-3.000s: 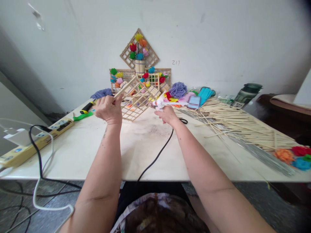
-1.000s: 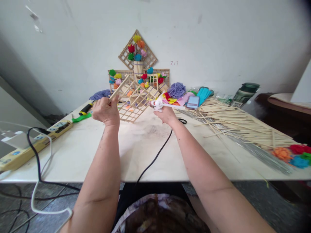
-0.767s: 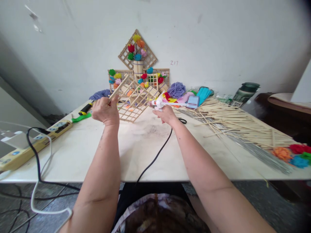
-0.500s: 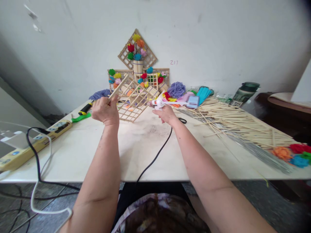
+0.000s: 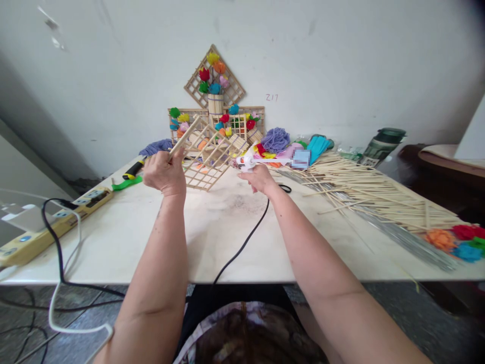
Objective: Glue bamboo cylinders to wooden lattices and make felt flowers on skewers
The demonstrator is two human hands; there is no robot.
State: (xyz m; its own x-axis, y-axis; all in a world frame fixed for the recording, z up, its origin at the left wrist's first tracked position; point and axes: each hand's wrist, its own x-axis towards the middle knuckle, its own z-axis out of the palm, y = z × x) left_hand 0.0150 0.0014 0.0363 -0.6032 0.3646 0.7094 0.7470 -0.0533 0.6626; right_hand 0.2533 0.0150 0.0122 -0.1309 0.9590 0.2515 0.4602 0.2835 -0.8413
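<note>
L hand (image 5: 163,173) clamped on wdn lattice (image 5: 207,161), R hand (image 5: 261,178) gripping glue gun (image 5: 248,162).

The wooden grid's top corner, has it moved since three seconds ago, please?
Yes, the top corner of the wooden grid moved left, away from the wall number.

The lattice (image 5: 211,163) is looking like bare matt wood, and the loose sticks (image 5: 379,187) are showing the same dry, unpolished finish. The glue gun (image 5: 248,162) is looking like smooth white plastic, kinda speckled toward the front. Wires (image 5: 409,243) are giving off a dull metal sheen, the yarn (image 5: 276,140) is looking fuzzy, and the tabletop (image 5: 223,225) is showing smooth but smudgy.
</note>
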